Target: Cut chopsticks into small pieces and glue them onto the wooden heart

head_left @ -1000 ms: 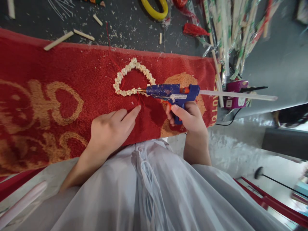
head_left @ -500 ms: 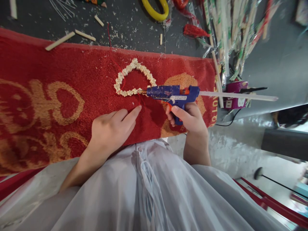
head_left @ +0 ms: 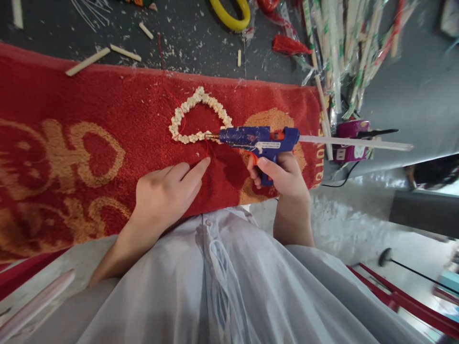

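A heart-like loop of small cream-white flower pieces (head_left: 177, 119) lies on a red towel (head_left: 143, 105), with thin red thread running across its left side. My right hand (head_left: 281, 179) is closed around the handle of a blue glue gun (head_left: 247, 137), fingers at its orange trigger. The gun's metal nozzle points left and meets the loop's lower edge; a long clear glue stick (head_left: 355, 141) sticks out of its back. My left hand (head_left: 168, 191) rests on the towel just below the loop. Its index fingertip is on the red thread by the nozzle; the thumb is hidden.
On the dark table behind lie short cream sticks (head_left: 88, 61), a yellow ring-shaped handle (head_left: 231, 14) and a red tassel (head_left: 290, 45). Wrapped sticks (head_left: 337, 52) bunch at the right, near a purple box (head_left: 351, 138) and a black cord (head_left: 346, 179).
The glue gun has shifted very slightly right, its nozzle still at the loop's lower edge. My left hand stays in place. A pale pink bar has come into view at the lower left.
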Tool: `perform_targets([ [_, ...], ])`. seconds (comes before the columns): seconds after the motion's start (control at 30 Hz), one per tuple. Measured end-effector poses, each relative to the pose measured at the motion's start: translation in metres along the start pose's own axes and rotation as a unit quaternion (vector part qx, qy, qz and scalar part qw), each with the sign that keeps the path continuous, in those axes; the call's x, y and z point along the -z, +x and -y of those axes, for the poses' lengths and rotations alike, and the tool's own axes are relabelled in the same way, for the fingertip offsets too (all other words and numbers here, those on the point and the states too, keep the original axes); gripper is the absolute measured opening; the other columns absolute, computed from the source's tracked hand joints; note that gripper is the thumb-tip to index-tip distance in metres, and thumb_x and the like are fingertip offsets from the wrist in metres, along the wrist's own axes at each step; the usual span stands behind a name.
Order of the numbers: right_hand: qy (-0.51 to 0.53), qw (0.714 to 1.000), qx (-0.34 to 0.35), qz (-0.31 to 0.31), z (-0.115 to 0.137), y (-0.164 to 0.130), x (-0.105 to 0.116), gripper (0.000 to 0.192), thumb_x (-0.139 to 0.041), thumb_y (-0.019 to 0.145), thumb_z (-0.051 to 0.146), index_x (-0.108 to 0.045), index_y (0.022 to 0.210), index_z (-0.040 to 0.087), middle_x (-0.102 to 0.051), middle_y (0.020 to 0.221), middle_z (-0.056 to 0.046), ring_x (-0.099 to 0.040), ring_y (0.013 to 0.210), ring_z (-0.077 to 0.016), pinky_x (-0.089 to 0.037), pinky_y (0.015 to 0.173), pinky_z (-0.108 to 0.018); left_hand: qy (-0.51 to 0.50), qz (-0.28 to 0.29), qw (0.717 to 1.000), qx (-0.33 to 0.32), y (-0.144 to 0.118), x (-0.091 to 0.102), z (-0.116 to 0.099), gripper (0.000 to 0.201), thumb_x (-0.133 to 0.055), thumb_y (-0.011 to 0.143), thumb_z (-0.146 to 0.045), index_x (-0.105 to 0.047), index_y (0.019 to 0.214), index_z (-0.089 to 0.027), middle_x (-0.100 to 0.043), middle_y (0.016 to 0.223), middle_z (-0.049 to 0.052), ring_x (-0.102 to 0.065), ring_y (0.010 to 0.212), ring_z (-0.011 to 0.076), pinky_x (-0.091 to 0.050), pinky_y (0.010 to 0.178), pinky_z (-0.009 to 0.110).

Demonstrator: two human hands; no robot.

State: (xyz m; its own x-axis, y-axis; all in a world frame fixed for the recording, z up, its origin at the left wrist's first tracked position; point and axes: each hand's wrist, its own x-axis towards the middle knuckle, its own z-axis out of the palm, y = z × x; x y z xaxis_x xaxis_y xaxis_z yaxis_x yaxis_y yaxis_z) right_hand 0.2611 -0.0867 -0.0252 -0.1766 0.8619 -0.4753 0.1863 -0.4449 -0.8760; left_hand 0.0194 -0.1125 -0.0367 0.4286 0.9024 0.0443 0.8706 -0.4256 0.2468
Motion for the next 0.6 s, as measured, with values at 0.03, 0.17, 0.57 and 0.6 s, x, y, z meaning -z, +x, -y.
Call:
perform_targets([
  [0.03, 0.003, 1.0, 0.002, 0.0, 0.0, 0.0, 0.0, 0.045, -0.07, 0.074, 0.059, -0.064, 0.068, 0.015, -0.059, 0.055, 0.002, -0.053, 0.041, -0.0055, -0.045, 0.038, -0.016, -0.003, -0.001, 1.0, 0.0, 0.0, 0.0, 0.0, 0.037, -0.045, 0.094, -0.02, -0.068, 0.122, -0.03, -0.058, 0.061, -0.001, -0.051, 0.052, 0.0114, -0.026, 0.049, 0.027],
  [0.17, -0.01, 1.0, -0.004, 0.006, 0.0, 0.0, 0.0, 0.044, -0.069, 0.075, 0.059, -0.065, 0.069, 0.016, -0.059, 0.055, 0.002, -0.053, 0.043, -0.0061, -0.046, 0.039, -0.016, -0.016, 0.012, 1.0, 0.01, 0.001, 0.0, 0.0, 0.037, -0.045, 0.094, -0.021, -0.068, 0.121, -0.03, -0.057, 0.061, -0.001, -0.051, 0.052, 0.0114, -0.026, 0.05, 0.027],
  [0.57, 0.134, 0.988, 0.057, -0.049, -0.006, -0.003, 0.01, 0.032, -0.062, 0.078, 0.054, -0.062, 0.076, 0.022, -0.048, 0.054, 0.003, -0.043, 0.039, -0.0085, -0.035, 0.036, -0.022, -0.049, 0.011, 0.999, 0.018, 0.001, 0.001, 0.0, 0.036, -0.045, 0.093, -0.02, -0.068, 0.119, -0.03, -0.058, 0.06, 0.0, -0.054, 0.054, 0.0124, -0.031, 0.05, 0.027],
  [0.6, 0.142, 0.987, 0.053, -0.061, -0.006, -0.003, 0.011, 0.032, -0.063, 0.077, 0.055, -0.061, 0.075, 0.023, -0.047, 0.053, 0.003, -0.042, 0.039, -0.0085, -0.035, 0.036, -0.022, -0.045, 0.006, 0.999, 0.015, 0.001, 0.001, 0.0, 0.036, -0.045, 0.093, -0.019, -0.068, 0.119, -0.03, -0.058, 0.059, 0.0, -0.053, 0.053, 0.0124, -0.032, 0.049, 0.028],
])
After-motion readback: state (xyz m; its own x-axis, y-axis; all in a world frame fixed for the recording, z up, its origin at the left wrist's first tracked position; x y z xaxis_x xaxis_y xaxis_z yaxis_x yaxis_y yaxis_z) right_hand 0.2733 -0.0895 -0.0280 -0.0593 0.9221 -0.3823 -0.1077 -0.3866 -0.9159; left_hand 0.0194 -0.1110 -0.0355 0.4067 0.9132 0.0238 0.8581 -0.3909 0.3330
